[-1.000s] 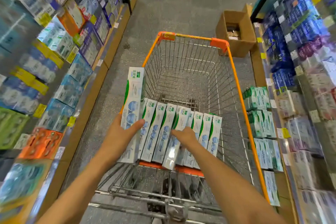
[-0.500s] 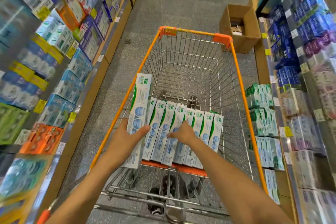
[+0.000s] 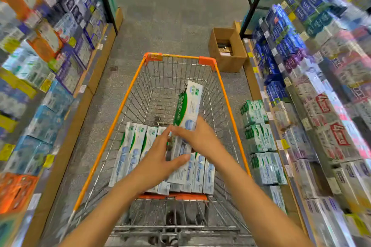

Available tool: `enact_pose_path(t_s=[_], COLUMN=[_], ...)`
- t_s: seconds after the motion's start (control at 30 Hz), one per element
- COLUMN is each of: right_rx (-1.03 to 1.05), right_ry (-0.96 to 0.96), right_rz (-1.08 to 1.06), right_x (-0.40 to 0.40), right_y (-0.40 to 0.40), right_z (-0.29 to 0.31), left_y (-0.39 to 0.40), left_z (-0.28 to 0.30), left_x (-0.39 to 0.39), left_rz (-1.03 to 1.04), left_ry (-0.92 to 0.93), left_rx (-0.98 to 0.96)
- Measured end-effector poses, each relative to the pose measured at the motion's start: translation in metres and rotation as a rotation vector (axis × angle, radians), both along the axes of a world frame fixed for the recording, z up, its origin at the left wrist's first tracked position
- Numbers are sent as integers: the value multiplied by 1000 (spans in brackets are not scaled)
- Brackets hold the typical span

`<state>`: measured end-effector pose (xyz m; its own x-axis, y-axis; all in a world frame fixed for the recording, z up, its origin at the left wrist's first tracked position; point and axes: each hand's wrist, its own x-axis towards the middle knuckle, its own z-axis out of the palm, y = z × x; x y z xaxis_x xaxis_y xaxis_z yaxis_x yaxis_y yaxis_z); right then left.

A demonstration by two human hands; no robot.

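An orange-rimmed wire shopping cart [image 3: 124, 110] stands in front of me in a store aisle. A row of white-and-green toothpaste boxes [image 3: 128, 150] stands on end across its near end. My right hand [image 3: 200, 140] grips one toothpaste box [image 3: 188, 104] by its lower end and holds it raised and tilted over the middle of the cart. My left hand [image 3: 158, 160] reaches over the row, with thumb and fingers around a second, tilted box [image 3: 181, 170] that sticks up out of the row.
Shelves of boxed goods line the aisle on the left [image 3: 40, 66] and right [image 3: 301, 86]. Matching green-and-white boxes [image 3: 259, 132] fill the low right shelf beside the cart. An open cardboard carton [image 3: 230, 60] sits on the floor past the cart's far right corner.
The box my left hand held at the row's left end now stands in the row. My right hand has lifted a box up out of the row, and my left hand moved right onto another.
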<state>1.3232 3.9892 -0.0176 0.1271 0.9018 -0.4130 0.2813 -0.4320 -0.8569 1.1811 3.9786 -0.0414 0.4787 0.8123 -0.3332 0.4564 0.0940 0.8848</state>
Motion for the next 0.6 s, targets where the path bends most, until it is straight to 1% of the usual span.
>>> enact_pose_path(t_s=[0.07, 0.17, 0.33, 0.43, 0.5, 0.6], right_rx=[-94, -254, -465, -528, -550, -519], right_ry=[15, 19, -15, -52, -59, -118], right_rz=[-90, -168, -130, -119, -96, -63], right_x=[17, 28, 15, 4, -2, -9], right_y=[1, 1, 5, 7, 8, 7], right_z=[-18, -64, -139, -173, -181, -192], left_y=[7, 16, 22, 18, 13, 7], left_z=[-5, -12, -28, -37, -43, -52], left_x=[-8, -29, -79, -102, -111, -116], left_rz=[56, 219, 331, 401, 407, 409], left_ry=[38, 24, 73, 92, 113, 132], left_rx=[25, 9, 3, -30, -36, -53])
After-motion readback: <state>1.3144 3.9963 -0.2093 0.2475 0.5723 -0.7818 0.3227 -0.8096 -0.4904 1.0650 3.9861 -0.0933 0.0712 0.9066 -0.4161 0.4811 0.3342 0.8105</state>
